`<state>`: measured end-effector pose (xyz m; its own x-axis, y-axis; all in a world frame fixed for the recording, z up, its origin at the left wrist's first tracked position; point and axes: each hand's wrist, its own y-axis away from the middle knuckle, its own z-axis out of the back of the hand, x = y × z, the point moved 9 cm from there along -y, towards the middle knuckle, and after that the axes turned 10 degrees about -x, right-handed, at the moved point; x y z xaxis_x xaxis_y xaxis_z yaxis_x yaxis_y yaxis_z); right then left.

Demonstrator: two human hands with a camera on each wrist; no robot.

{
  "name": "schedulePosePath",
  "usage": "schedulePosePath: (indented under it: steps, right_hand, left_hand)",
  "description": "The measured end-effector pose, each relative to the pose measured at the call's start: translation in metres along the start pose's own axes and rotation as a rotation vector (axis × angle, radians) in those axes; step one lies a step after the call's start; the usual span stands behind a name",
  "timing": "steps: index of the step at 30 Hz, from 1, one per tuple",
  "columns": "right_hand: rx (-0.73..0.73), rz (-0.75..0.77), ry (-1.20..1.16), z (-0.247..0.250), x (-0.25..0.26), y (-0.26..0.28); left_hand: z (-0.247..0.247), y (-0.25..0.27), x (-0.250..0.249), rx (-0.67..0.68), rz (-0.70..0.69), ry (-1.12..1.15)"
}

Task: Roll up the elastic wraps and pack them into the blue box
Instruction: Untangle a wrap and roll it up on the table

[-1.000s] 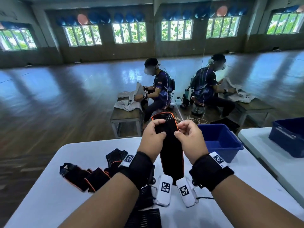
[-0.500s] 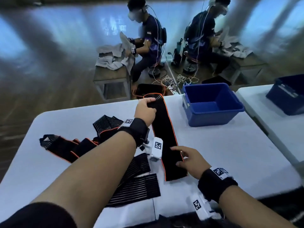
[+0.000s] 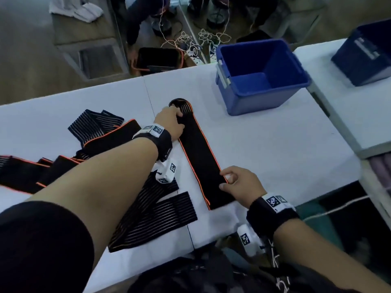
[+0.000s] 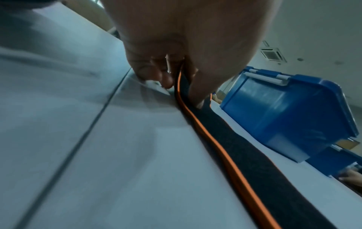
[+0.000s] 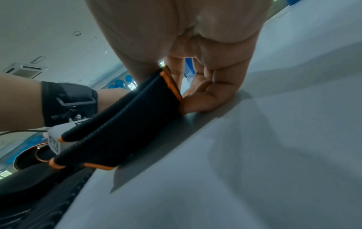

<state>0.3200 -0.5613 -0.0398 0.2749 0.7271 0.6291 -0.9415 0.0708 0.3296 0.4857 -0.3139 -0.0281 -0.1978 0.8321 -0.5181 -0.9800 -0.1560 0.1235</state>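
A long black elastic wrap [image 3: 201, 157] with orange piping lies stretched flat on the white table [image 3: 275, 149]. My left hand [image 3: 176, 115] grips its rounded far end, with the fingers [image 4: 166, 72] curled round the orange edge. My right hand [image 3: 224, 180] pinches the near right edge of the wrap [image 5: 121, 124], slightly lifting it. The open blue box [image 3: 260, 75] stands at the table's far right, close beyond the wrap's far end, and looks empty. More black wraps [image 3: 105, 134] lie unrolled in a heap to the left.
Striped wraps [image 3: 152, 214] lie under my left forearm near the front edge. A second dark blue box [image 3: 364, 53] stands on the adjoining table at right. Beyond the far edge there are a black bin [image 3: 158, 59], cables and benches.
The wrap, held up in both hands a second ago, now lies flat on the table. My right hand has slid down to its near end while the left keeps the far end.
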Motion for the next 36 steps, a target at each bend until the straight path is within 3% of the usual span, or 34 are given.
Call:
schedulePosePath:
  steps: [4, 8, 12, 15, 18, 23, 28, 32, 36]
  right_hand:
    - [0.102, -0.034, -0.100, -0.003, 0.000, -0.003]
    - [0.235, -0.115, -0.238, -0.001, -0.003, -0.007]
    - [0.337, -0.037, -0.228, 0.001, -0.008, -0.014]
    - [0.469, 0.050, -0.172, 0.000, -0.010, -0.011]
    - [0.537, 0.124, -0.160, 0.002, -0.010, -0.012]
    - [0.548, 0.341, -0.078, -0.001, -0.006, -0.005]
    - [0.399, 0.429, 0.054, 0.002, -0.004, -0.006]
    - [0.391, 0.533, 0.123, 0.001, 0.008, 0.001]
    - [0.359, 0.438, 0.119, -0.001, 0.010, -0.009]
  left_hand:
    - [0.008, 0.001, -0.005, -0.043, 0.004, -0.136]
    - [0.033, 0.028, -0.017, -0.158, 0.002, -0.066]
    - [0.039, 0.096, -0.040, -0.092, -0.082, 0.027]
    - [0.019, 0.159, -0.036, 0.029, 0.024, 0.094]
    - [-0.002, 0.212, -0.030, 0.006, 0.098, 0.084]
    - [-0.033, 0.257, -0.024, -0.062, 0.224, 0.155]
    - [-0.038, 0.258, -0.015, -0.190, 0.333, 0.222]
    - [-0.039, 0.254, -0.017, -0.200, 0.327, 0.307]
    - [-0.045, 0.251, -0.008, -0.269, 0.446, 0.392]
